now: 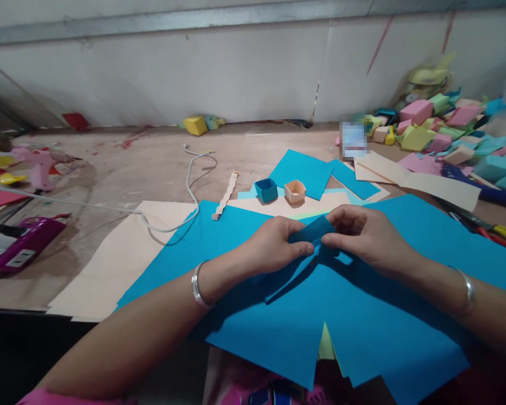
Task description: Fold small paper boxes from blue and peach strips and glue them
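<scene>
Strip of blue paper is held between both hands, above large blue sheets that cover the near part of the desk and jut past its front edge. The left hand has its thumb and fingers clamped on the strip's left part; the right hand pinches the right end, thumb and index finger together on it, the other fingers curled. Both wrists wear a silvery bracelet.

Just beyond the hands, a small open blue box sits beside a small open peach box. A wavy peach strip lies to their left, and a smaller blue sheet lies behind them. Peach sheets show from under the left side of the large blue ones.

On the left are a pink glue gun, a purple power strip and a looping white cable. On the right, a heap of coloured paper shapes lies beyond yellow-and-red-handled tools. A yellow block stands near the wall.
</scene>
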Tool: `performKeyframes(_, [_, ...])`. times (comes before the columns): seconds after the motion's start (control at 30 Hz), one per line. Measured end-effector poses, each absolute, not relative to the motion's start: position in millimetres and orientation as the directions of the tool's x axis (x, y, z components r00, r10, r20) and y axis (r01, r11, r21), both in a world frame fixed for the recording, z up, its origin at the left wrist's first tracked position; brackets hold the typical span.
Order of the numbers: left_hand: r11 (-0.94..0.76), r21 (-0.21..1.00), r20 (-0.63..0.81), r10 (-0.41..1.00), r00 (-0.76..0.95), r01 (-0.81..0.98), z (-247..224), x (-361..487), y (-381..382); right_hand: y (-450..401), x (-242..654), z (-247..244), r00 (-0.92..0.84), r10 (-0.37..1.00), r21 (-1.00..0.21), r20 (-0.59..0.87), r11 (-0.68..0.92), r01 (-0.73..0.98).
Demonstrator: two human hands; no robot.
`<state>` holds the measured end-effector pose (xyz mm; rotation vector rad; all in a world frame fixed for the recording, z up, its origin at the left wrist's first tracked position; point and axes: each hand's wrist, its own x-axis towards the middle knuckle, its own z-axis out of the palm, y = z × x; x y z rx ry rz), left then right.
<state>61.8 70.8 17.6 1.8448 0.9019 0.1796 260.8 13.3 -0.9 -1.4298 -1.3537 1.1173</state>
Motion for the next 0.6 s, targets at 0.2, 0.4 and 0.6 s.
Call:
performKeyframes(0.2, [-0.092,0.901,-0.283,0.615,0.736,0.424,14.1,61.7,69.6,12.9,260.0,-0.3,-0.001,0.998,-0.972,-0.066,-0.064,0.227])
performKeyframes(0.4, [-0.053,0.917,-0.288,0.598,0.747,0.396,15.0,63.2,68.8,13.8,260.8,-1.3,0.010,0.998,-0.966,-0.066,-0.066,0.251])
performKeyframes(0.6, [-0.131,0.885,-0.279,0.619,0.734,0.447,17.8,64.0,67.8,13.7,260.5,0.2,0.018,0.998,-0.955,-0.068,-0.070,0.287])
